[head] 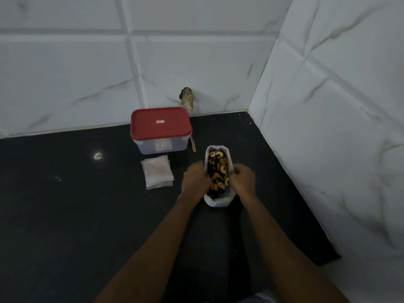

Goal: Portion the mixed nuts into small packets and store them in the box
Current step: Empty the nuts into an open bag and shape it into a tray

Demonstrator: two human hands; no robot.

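Black worktop (87, 204) runs into a corner of white, marble-veined tiled walls (328, 106), and the light is dim. Near the middle of it stands a white bag (217, 202), its mouth spread wide, full of mixed nuts (219, 169) — pale cashews, orange pieces and dark bits show on top. Both hands are on the bag. The left hand (195, 179) has its fingers curled over the bag's left rim, gripping it. The right hand (243, 179) grips the right rim the same way, fingers folded in over the edge. Between them the mouth is held apart.

Just left of the bag, and apart from it, a small stack of clear packets (157, 174) lies flat on the worktop. Behind the packets, close to the back wall, sits the box (161, 146) — clear plastic, with a red lid (160, 123) closed on it. A thin wooden stick (193, 145) is just beside the box's right side; whether it leans or lies flat I cannot tell. Above it a rough dark hole (187, 98) breaks the tile of the back wall.
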